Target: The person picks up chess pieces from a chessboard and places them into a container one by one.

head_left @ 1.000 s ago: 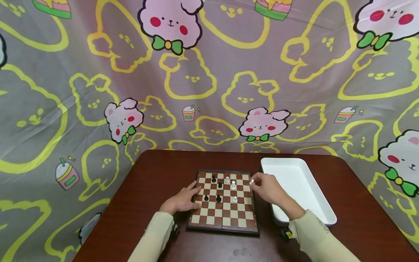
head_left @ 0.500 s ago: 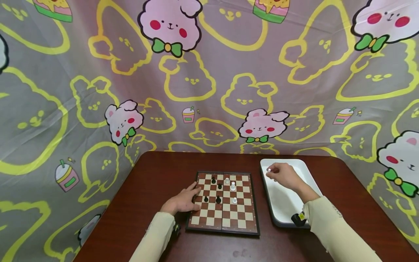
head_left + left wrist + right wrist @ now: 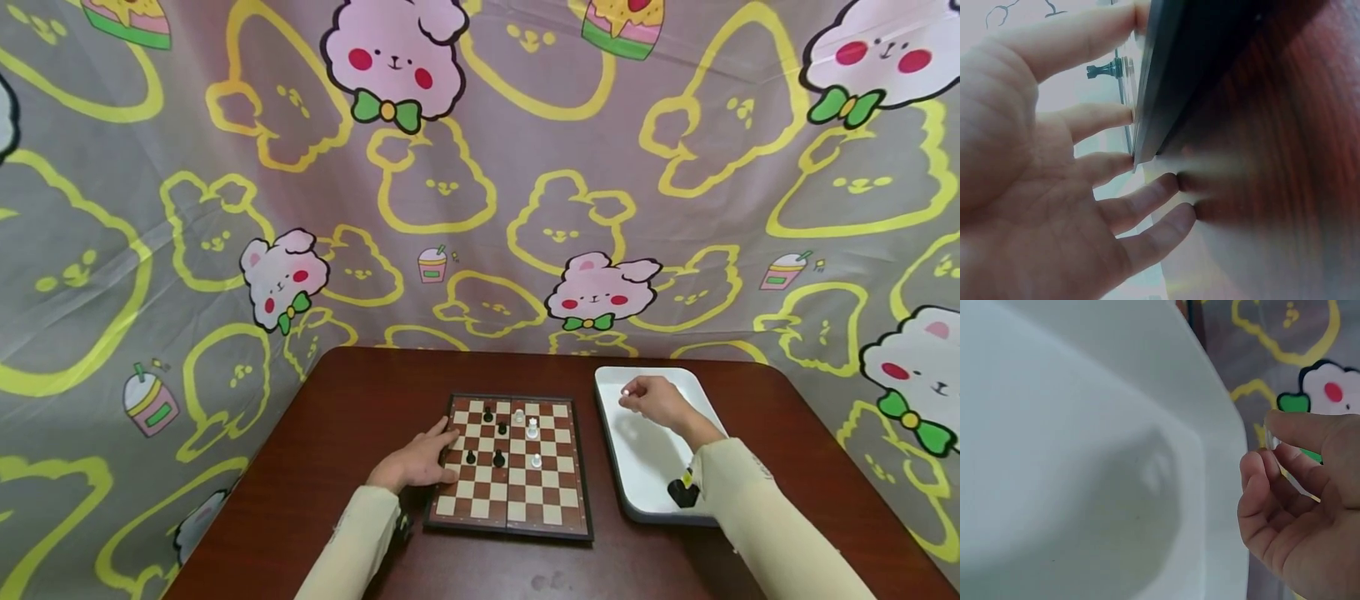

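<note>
Over the far left part of the white tray point(image 3: 645, 471), my right hand point(image 3: 662, 402) pinches a small white chess piece point(image 3: 626, 392) between thumb and fingers. Its kind cannot be told; in the right wrist view the fingertips mostly cover it. My left hand point(image 3: 417, 462) rests with spread fingers on the left edge of the chessboard point(image 3: 491, 507). In the left wrist view some fingertips touch the board's rim and others touch the table, near a black rook point(image 3: 1104, 70). Several black pieces stand on the board's left half; a white rook point(image 3: 532, 428) and two other white pieces stand on the right.
The dark wooden table point(image 3: 375, 375) carries the board in the middle and the tray to its right, with a strip of table between them. A curtain point(image 3: 480, 208) printed with cartoon animals hangs behind and at both sides.
My right hand has moved right with the white chess piece, from the board's right edge to over the tray. The left hand has stayed on the board's edge.
</note>
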`<state>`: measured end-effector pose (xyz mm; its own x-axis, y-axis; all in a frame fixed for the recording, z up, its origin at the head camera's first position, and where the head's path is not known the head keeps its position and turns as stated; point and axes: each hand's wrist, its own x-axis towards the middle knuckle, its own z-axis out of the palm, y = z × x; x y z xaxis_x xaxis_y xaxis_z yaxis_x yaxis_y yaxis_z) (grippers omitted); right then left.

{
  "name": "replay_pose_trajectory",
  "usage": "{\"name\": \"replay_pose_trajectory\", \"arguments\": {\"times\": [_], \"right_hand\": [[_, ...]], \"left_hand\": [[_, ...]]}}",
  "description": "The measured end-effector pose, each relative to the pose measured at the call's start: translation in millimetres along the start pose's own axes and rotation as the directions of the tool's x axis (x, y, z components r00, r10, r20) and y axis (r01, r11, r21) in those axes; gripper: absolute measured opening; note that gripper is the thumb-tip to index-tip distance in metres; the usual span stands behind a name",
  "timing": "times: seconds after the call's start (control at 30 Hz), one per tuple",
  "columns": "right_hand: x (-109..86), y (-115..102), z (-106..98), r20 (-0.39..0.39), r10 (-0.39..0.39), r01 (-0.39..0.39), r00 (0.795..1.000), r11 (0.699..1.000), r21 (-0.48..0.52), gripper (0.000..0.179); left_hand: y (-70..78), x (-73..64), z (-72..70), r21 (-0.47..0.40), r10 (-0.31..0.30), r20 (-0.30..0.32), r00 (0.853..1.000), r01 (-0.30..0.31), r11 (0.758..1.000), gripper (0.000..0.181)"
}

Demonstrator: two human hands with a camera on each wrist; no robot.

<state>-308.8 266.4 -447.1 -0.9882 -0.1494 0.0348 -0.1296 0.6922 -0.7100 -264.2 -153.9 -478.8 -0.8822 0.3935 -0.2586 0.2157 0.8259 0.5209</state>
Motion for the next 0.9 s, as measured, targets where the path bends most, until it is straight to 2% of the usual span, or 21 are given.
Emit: {"name": "replay_pose_trajectory", "arguments": {"times": [0.13, 0.33, 0.6, 0.9], "right_hand": [[3.0, 9.1, 1.3, 0.025, 0.032, -0.033, 0.999, 0.999, 0.012, 0.013], [5.8, 19.4, 4.5, 0.022, 0.069, -0.07, 0.997, 0.997, 0.03, 0.015], [9.2, 29.7, 13.7, -0.008, 0.057, -0.057, 0.998, 0.998, 0.027, 0.016], [11.7, 31.9, 13.0, -0.04, 0.031, -0.032, 0.999, 0.999, -0.028, 0.018]], "left_hand": [[1.0, 0.1, 0.7, -0.011, -0.002, -0.002, 1.0, 0.002, 1.0, 0.073], [0.9, 0.0, 1.6, -0.029, 0.005, 0.005, 1.0, -0.004, 1.0, 0.073], [-2.9, -1.1, 1.7, -0.026, -0.012, 0.0, 1.0, 0.012, 1.0, 0.073], [0.5, -0.6, -0.3, -0.029, -0.006, -0.002, 1.0, 0.005, 1.0, 0.073]]}}
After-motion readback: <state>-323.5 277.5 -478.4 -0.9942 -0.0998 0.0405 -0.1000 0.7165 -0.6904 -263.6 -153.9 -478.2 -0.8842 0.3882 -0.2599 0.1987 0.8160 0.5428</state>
